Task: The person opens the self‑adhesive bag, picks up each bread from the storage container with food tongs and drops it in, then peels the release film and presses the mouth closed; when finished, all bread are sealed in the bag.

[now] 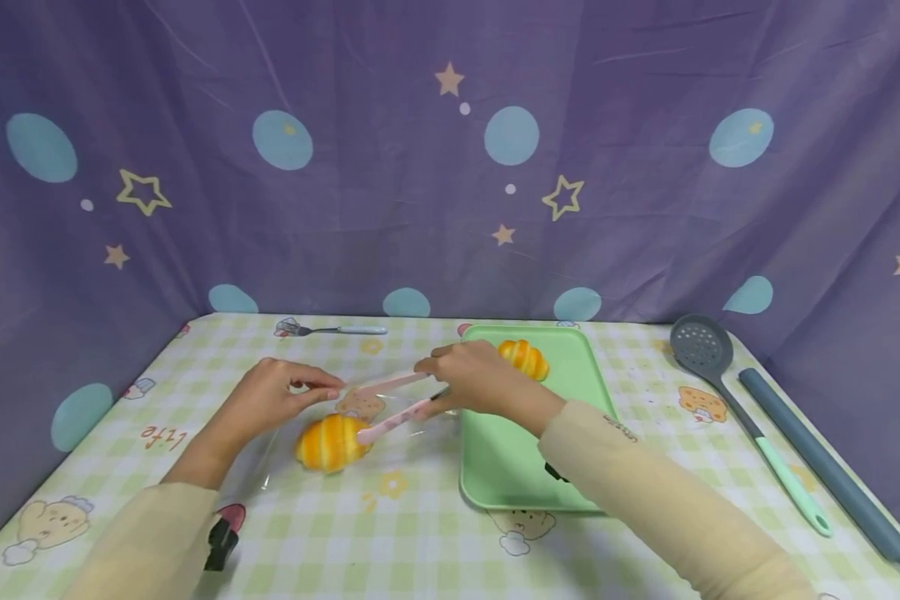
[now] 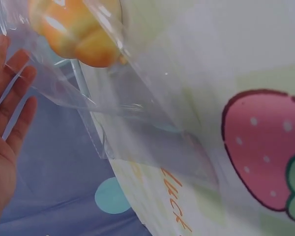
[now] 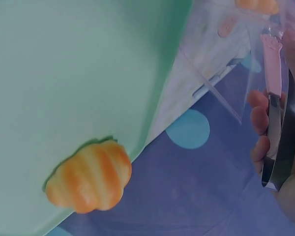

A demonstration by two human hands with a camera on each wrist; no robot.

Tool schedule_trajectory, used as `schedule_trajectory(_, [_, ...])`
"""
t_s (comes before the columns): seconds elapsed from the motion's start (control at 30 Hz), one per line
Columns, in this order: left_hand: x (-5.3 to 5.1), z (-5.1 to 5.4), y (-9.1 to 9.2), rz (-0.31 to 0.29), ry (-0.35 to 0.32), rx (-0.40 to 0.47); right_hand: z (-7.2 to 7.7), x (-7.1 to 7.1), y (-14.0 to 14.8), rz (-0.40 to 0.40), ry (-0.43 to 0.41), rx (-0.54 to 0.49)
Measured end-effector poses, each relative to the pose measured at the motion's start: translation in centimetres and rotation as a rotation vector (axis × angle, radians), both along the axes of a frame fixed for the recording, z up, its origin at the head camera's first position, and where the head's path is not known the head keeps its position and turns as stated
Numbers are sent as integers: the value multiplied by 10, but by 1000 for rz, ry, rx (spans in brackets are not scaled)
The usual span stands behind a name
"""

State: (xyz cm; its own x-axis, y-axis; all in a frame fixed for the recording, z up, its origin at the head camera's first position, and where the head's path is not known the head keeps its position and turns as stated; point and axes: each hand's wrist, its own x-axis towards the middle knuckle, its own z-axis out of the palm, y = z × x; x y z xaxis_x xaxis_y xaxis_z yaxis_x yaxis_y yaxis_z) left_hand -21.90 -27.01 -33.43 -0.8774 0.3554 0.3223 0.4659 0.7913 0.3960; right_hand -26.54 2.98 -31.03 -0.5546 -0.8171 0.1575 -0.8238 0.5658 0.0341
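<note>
Roll (image 1: 326,446), lower left of frame, looks inside clear bag (image 2: 147,135); our left fingers (image 1: 315,377) pinch its edge, right fingers (image 3: 259,119) grip spread tongs (image 1: 395,419). We judge one bagged, tongs not yet withdrawn; second roll (image 1: 523,359) sits unbagged on green tray (image 1: 502,467), right of centre

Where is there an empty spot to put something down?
Bare checked cloth lies between the green tray and the slotted spoon, beyond the right sleeve. There's another free patch in front of the nearer roll, between the left sleeve and the tray. It's crowded around that roll: the clear bag, pink tongs, left hand and right hand are there.
</note>
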Motion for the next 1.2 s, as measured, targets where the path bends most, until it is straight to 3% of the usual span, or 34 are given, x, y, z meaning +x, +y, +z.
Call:
schedule_trajectory(0.63, [2, 4, 3, -1, -23, -1, 17, 13, 68, -74, 54, -96])
schedule_trajectory(1.0, [1, 5, 2, 4, -34, -11, 27, 10, 113, -164, 83, -170])
schedule_trajectory(1.2, [0, 2, 2, 13, -33, -21, 21, 3, 138, -225, 72, -184])
